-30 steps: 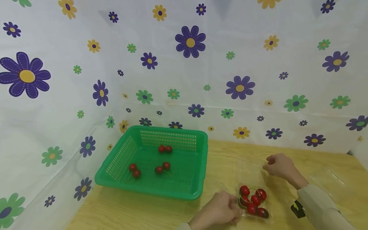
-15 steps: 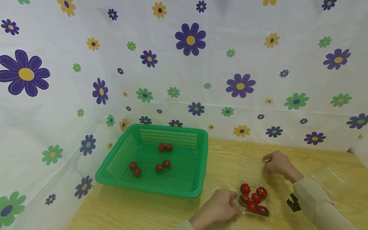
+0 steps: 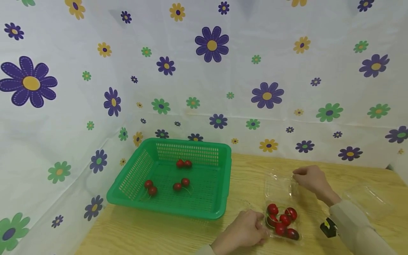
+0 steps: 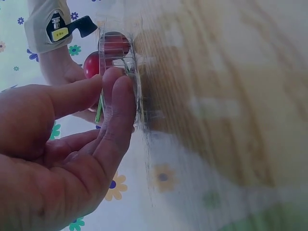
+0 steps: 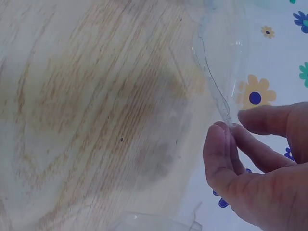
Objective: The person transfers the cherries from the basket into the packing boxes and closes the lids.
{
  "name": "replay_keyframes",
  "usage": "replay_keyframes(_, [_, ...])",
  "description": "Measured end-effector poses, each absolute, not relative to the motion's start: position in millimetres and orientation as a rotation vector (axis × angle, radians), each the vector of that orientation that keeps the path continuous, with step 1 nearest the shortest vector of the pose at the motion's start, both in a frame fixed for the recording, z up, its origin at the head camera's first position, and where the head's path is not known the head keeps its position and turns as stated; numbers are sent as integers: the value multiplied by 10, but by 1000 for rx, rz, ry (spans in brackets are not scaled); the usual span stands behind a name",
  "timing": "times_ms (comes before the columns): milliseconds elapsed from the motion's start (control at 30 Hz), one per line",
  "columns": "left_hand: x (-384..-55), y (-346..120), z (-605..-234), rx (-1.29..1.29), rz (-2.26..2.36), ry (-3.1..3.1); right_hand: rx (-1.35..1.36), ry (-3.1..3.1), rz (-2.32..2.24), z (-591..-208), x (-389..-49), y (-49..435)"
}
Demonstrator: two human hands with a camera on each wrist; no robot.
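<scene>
A clear plastic clamshell box holds several red cherries (image 3: pixel 285 220) with green stems. Its hinged lid (image 3: pixel 278 186) lies back on the far side, tilted up a little. My left hand (image 3: pixel 243 228) holds the box's left side, thumb and fingertips at the plastic wall (image 4: pixel 137 91) in the left wrist view. At the lid's far right corner, my right hand (image 3: pixel 313 181) pinches the rim between thumb and fingers; the right wrist view shows this lid edge (image 5: pixel 214 72) running up from the fingertips. Part of the box wall is hidden behind the left fingers.
A green plastic basket (image 3: pixel 224 180) stands to the left, with three pairs of cherries (image 3: pixel 181 185) inside. Another clear plastic container (image 3: pixel 368 200) lies right of the right forearm. A flower-printed white sheet (image 3: pixel 236 78) closes off the back and left of the wooden table (image 3: pixel 153 230).
The right fingers have come to the lid's corner and taken hold of it. The lid has risen slightly off the table. My left hand stays at the box's side.
</scene>
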State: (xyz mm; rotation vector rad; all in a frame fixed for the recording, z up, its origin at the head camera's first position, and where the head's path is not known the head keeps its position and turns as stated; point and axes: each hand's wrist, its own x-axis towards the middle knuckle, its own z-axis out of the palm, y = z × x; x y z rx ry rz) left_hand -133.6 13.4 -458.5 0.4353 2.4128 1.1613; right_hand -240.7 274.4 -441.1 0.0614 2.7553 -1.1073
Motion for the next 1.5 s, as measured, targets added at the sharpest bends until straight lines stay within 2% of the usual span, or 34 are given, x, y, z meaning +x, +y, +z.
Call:
replay_keyframes(867, [-1417, 268, -4606, 405, 1188, 2488, -2, 3009, -1216, -4102, -2088, 2764])
replay_keyframes(1300, [-1444, 302, -4629, 416, 1207, 2496, -148, 3197, -1147, -4080, -1835, 2789])
replay_keyframes(1500, [-1458, 313, -4618, 391, 1222, 2479, -103, 3190, -1135, -4104, -1734, 2769])
